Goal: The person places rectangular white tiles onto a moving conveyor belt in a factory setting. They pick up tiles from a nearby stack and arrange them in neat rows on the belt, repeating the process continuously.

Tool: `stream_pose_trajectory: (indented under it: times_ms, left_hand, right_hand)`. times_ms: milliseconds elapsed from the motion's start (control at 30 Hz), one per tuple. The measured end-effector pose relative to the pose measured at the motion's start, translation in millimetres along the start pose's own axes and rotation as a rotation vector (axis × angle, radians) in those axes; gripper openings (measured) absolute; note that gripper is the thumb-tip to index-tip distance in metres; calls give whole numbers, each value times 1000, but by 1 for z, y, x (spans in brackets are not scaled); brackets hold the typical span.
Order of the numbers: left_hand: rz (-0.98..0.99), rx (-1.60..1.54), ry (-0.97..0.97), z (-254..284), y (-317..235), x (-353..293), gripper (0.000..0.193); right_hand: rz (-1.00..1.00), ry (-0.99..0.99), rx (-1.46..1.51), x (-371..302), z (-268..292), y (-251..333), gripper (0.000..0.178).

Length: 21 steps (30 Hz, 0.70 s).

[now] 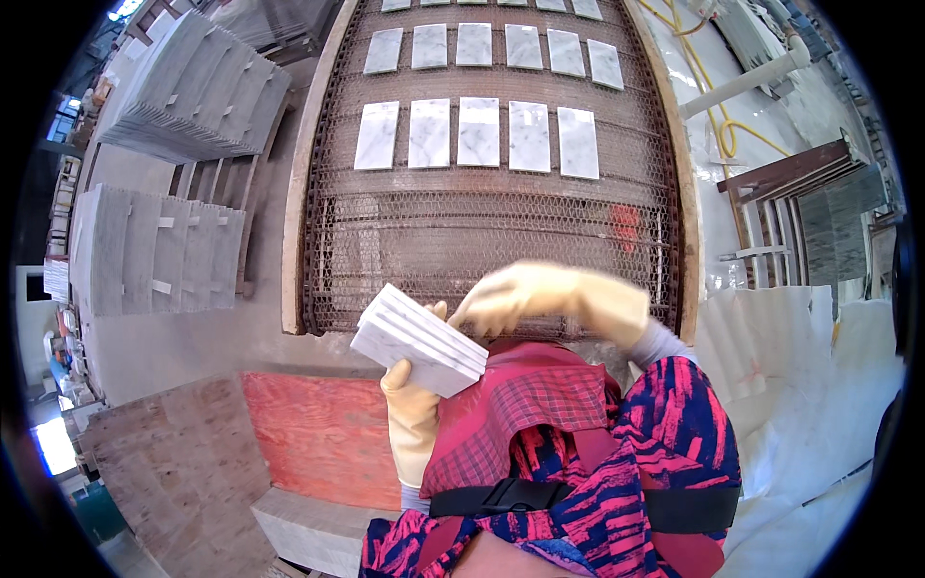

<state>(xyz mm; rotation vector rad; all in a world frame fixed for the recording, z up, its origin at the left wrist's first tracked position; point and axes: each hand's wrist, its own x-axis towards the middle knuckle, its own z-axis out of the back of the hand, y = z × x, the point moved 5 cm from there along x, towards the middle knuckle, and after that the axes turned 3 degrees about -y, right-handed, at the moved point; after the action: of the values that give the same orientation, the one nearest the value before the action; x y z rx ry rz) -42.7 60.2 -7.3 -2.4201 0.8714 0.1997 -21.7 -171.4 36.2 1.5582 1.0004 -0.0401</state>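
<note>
Gripping a small stack of white marbled tiles (414, 352), the gloved left hand (412, 429) shows its thumb against the near face; most of its other fingers are hidden behind the slabs, held tilted by the near end of the mesh conveyor (462, 226). The gloved right hand (515, 294) is blurred beside the stack, and I can't tell whether its fingers touch or pinch anything. Up top, the farthest visible tile row (513, 2) is cut off.

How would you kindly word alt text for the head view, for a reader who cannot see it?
A gloved left hand grips a small stack of marbled tiles, with the gloved right hand close to it. Beyond, rows of similar tiles lie on a mesh belt.
</note>
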Motion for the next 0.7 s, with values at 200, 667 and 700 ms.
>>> stream_pose_trajectory:
  times_ms: [200, 667, 700]
  left_hand:
    - [97, -78, -15, -16, 9, 19, 88]
    - [0, 165, -426, 62, 23, 9, 59]
    - [-26, 163, -408, 64, 20, 7, 58]
  right_hand:
    - [194, -355, 19, 22, -33, -33, 50]
    - [-34, -1753, -322, -128, 261, -64, 43]
    - [-54, -1754, -355, -128, 279, -72, 44]
